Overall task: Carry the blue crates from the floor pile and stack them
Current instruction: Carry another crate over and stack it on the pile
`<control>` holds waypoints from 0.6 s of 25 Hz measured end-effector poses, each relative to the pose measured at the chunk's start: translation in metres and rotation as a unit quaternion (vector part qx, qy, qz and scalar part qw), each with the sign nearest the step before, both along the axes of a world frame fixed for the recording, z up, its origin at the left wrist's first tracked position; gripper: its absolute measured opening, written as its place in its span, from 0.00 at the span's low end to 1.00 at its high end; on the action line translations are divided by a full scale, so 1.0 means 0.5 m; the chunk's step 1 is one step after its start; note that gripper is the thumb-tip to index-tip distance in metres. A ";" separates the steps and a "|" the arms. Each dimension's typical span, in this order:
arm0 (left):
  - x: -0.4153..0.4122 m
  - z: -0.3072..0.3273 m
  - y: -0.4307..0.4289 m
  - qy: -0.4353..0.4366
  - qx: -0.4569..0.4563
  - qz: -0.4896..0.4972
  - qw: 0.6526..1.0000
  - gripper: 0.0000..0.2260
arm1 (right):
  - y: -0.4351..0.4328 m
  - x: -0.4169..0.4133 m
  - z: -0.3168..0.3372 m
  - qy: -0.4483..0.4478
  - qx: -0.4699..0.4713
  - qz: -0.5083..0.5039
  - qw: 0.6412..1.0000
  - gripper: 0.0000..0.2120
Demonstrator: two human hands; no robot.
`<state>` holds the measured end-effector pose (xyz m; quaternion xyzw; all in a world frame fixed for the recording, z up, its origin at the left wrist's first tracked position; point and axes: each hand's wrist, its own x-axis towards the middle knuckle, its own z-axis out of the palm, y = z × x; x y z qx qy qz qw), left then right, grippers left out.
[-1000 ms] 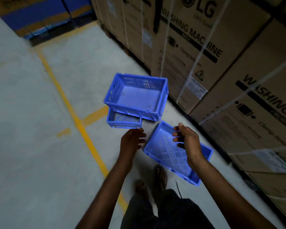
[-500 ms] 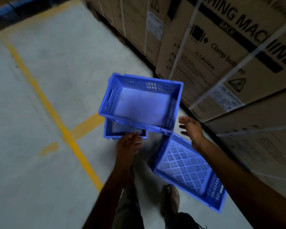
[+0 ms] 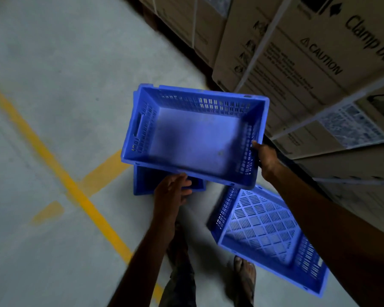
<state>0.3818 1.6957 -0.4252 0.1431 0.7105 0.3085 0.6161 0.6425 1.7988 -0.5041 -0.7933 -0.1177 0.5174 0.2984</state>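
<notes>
A blue crate (image 3: 193, 138) with a solid bottom rests crookedly on a second blue crate (image 3: 146, 185), which is mostly hidden beneath it. A third blue crate (image 3: 264, 235) with a slotted bottom lies tilted on the floor to the right, near my feet. My left hand (image 3: 171, 191) is at the near rim of the top crate, fingers spread and touching just under the edge. My right hand (image 3: 266, 158) holds the top crate's right wall, with the thumb on the inside and the fingers hidden behind it.
Tall cardboard washing-machine boxes (image 3: 308, 63) with white straps line the right side, close to the crates. Yellow lines (image 3: 60, 171) cross the grey concrete floor on the left. My sandalled feet (image 3: 242, 278) stand just below the crates.
I have leaned in closer to the crates. My right hand moved from above the floor crate to the top crate's right wall, and my left hand reached its near rim.
</notes>
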 end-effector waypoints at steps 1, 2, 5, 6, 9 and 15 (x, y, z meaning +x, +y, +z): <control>-0.002 -0.001 0.003 0.003 -0.002 0.000 1.000 0.05 | 0.007 0.002 -0.003 0.000 0.000 0.006 1.000 0.10; -0.003 0.001 0.004 0.005 -0.004 0.001 1.000 0.04 | 0.013 0.000 0.000 -0.004 -0.006 0.020 1.000 0.11; -0.007 0.025 0.003 0.006 0.000 0.008 1.000 0.04 | 0.033 -0.027 0.040 -0.028 0.013 0.084 0.996 0.15; -0.010 0.039 0.002 0.006 -0.001 0.008 1.000 0.04 | 0.041 -0.044 0.066 -0.045 0.035 0.109 0.992 0.15; -0.023 0.088 0.002 0.003 -0.003 0.011 1.000 0.04 | 0.064 -0.083 0.125 -0.125 0.060 0.230 0.963 0.14; -0.088 0.211 0.009 -0.012 0.045 0.053 0.998 0.07 | 0.017 -0.184 0.288 -0.025 0.105 0.221 0.969 0.14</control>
